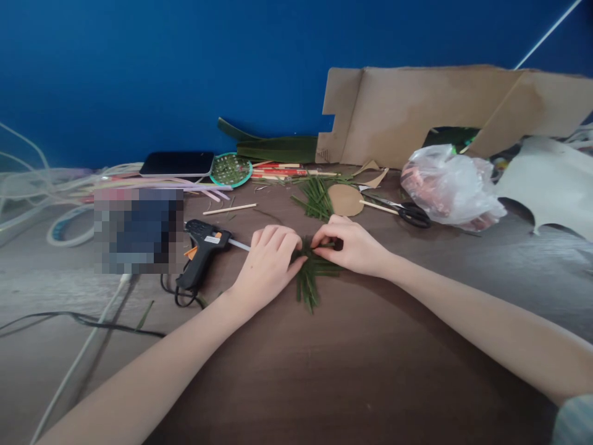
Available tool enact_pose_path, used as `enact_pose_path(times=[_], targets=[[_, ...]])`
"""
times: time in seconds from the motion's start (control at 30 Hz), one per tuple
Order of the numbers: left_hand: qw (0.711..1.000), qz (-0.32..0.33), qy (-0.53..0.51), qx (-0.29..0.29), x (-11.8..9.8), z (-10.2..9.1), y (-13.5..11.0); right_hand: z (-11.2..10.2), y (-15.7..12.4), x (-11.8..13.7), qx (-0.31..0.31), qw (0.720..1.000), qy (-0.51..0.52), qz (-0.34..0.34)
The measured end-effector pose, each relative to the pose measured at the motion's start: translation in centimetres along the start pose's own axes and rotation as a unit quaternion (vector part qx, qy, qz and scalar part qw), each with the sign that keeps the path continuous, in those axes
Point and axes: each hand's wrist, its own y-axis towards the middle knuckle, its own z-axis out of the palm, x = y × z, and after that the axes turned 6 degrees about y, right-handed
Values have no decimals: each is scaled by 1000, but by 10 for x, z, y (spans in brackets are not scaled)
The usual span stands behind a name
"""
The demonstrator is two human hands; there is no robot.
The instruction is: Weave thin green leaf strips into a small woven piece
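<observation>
On the brown table [352, 371] lies a small crossed bundle of green leaf strips [309, 281]. My left hand [269, 262] rests on its left side, fingers curled and pressing the strips down. My right hand [349, 244] pinches the strips from the right, fingertips meeting those of the left hand. A black hot glue gun [201, 253] lies just left of my left hand, its nozzle pointing toward it.
More cut leaf strips [317, 198], a round cardboard disc [345, 199], black scissors [412, 214] and a wooden stick [229, 209] lie behind the hands. A plastic bag [447, 185], folded cardboard [417, 114], long green leaves [273, 147], a dark tablet [178, 164] and cables [83, 321] surround them.
</observation>
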Motion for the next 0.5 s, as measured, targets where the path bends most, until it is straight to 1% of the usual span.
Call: enact_pose_path(times=[0.17,0.33,0.5], targets=[[999,20,-37,-13,1,1,-1,1,1,-1,8,1000,-10,-10],[997,-4,-71,1,3,1,0,1,1,-1,14,1000,-17,-12],[997,-9,-78,3,3,1,1,2,-2,2,21,998,-50,-44]])
